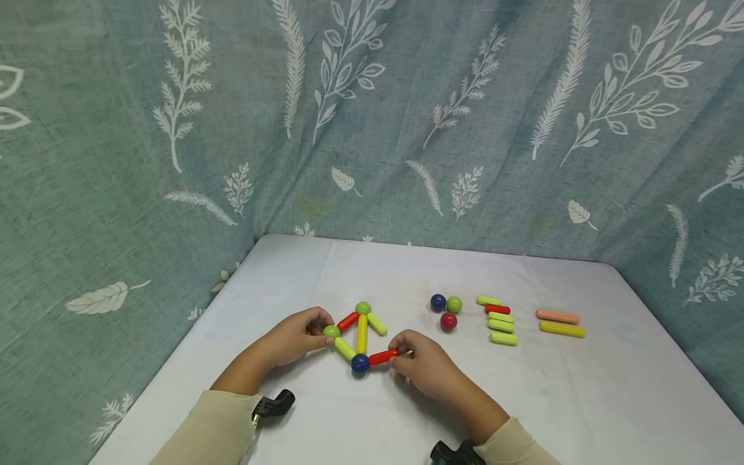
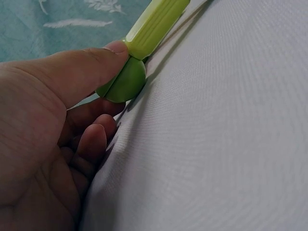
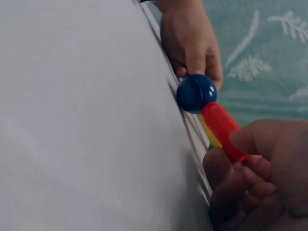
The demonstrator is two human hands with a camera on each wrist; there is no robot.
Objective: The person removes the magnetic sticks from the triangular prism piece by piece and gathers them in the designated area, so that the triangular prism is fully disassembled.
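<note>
A triangle of magnetic rods and balls lies on the white table. My left hand (image 1: 299, 337) pinches its left green ball (image 2: 126, 82), from which a lime rod (image 1: 345, 349) and a red rod (image 1: 348, 321) extend. A yellow rod (image 1: 362, 334) links the far green ball (image 1: 363, 308) to the near blue ball (image 1: 360, 363). Off the far ball, a short lime rod (image 1: 377, 324) points to the right. Between thumb and fingers, my right hand (image 1: 427, 365) holds another red rod (image 3: 222, 126), whose other end meets the blue ball (image 3: 196, 94).
Right of the triangle sit a loose blue ball (image 1: 438, 302), a green ball (image 1: 454, 305) and a red ball (image 1: 448, 321). Several short lime rods (image 1: 501, 326) and a red rod (image 1: 497, 309) lie farther right, beside an orange rod (image 1: 557, 316) and a long yellow rod (image 1: 562, 329).
</note>
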